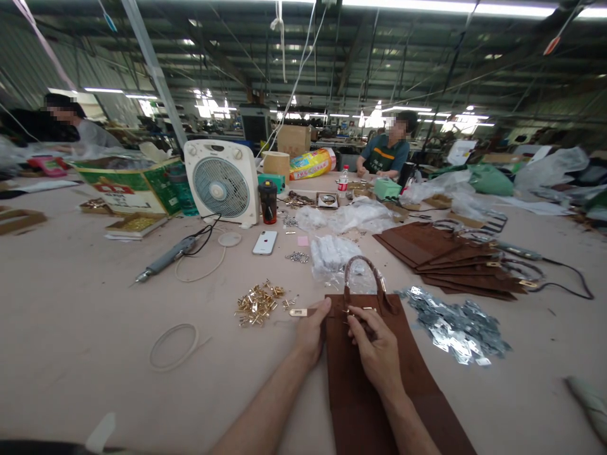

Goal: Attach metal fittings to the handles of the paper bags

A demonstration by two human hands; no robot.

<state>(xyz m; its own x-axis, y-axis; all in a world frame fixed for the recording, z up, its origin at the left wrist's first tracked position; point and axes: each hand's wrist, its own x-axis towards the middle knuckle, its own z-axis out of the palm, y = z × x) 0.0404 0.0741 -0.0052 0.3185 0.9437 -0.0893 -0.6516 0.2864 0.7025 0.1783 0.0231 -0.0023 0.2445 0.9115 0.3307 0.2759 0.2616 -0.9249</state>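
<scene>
Here's the brown bag panel (pixel 346 398), flat on the table (pixel 109 297) before the person, its curved handle (pixel 361 260) pointing away, which leaves the handle's base within easy reach. The left hand (pixel 310 335) grips the panel's left edge, apparently steadying it, a gold-tipped strap (pixel 312 312) jutting out. The right hand (pixel 380 351) seems to pinch a small gold fitting (pixel 348 311). Gold hardware (pixel 258 305) heaped left, silver plates (pixel 458 325) right, both handy; beyond, stacked brown bags (pixel 441 253).

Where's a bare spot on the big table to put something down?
The table is bare left of the loose white coil, below the leftmost grey tool. Another patch lies right of the silver plates, below the dark cable. It's crowded around the brown leather: gold fittings left, plates right, clear plastic beyond.
</scene>
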